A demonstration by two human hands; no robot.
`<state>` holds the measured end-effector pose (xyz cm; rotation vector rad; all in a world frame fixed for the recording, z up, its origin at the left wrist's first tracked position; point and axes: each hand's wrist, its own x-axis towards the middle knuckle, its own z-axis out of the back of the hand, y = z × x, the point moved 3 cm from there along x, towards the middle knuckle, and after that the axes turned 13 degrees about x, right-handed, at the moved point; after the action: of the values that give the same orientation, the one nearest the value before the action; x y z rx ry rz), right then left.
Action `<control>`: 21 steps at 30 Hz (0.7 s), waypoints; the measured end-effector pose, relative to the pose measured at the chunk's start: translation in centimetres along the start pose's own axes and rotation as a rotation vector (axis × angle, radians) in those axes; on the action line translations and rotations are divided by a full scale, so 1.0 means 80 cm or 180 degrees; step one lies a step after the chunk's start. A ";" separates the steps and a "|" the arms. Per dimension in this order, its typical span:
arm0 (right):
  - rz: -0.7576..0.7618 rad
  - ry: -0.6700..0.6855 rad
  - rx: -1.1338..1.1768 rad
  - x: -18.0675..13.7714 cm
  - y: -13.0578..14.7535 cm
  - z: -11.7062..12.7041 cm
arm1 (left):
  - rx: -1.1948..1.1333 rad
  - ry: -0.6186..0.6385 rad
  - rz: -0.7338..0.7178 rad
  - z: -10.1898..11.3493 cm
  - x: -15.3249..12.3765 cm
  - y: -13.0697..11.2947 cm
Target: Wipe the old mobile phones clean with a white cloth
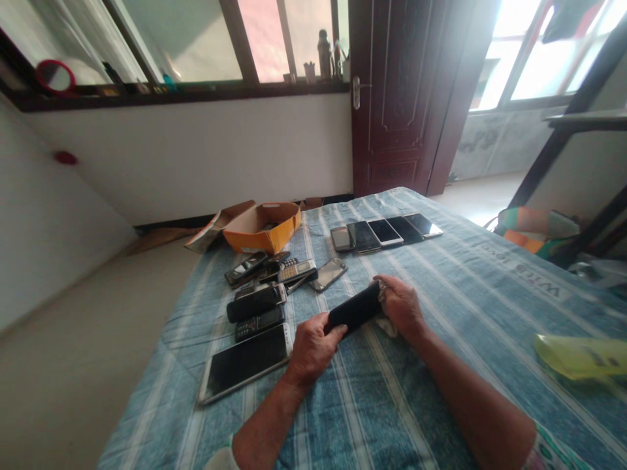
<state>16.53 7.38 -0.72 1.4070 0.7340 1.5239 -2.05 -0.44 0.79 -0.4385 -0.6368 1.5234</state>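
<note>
A black smartphone (356,309) is held tilted above the striped bed cover, between my two hands. My left hand (316,346) grips its near left end, thumb across the dark face. At the far right end, my right hand (402,305) is closed on a pale cloth (386,324) pressed against the phone's edge; part of the cloth hangs below the fingers. Left of my left hand lies a white-framed tablet (247,365). Just beyond it is a heap of old mobile phones (259,294), some with keypads. A silver-edged phone (330,274) lies flat beside the heap.
Several phones (386,232) lie in a row at the far side of the blue striped cover (470,313). An open orange box (264,228) stands behind the heap. A yellow plastic packet (580,356) lies at the right. A dark red door (399,91) is beyond the bed.
</note>
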 end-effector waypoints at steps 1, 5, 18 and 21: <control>-0.0069 -0.0034 0.0078 0.000 0.001 0.000 | -0.0031 0.0011 0.0015 0.000 0.000 0.000; -0.0055 -0.0197 0.0212 0.001 0.012 0.001 | -0.0145 0.0011 0.0109 -0.001 0.000 -0.001; 0.1975 -0.0013 -0.0589 -0.015 0.111 -0.003 | -0.0519 0.0320 0.0357 -0.013 0.004 -0.006; 0.2357 0.0116 -0.0992 -0.019 0.128 -0.015 | -0.0106 0.0058 -0.0130 -0.009 0.007 -0.010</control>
<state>12.98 2.01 7.45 1.4827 -0.0466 2.1133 -1.02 0.17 0.78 -0.4615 -0.6541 1.4703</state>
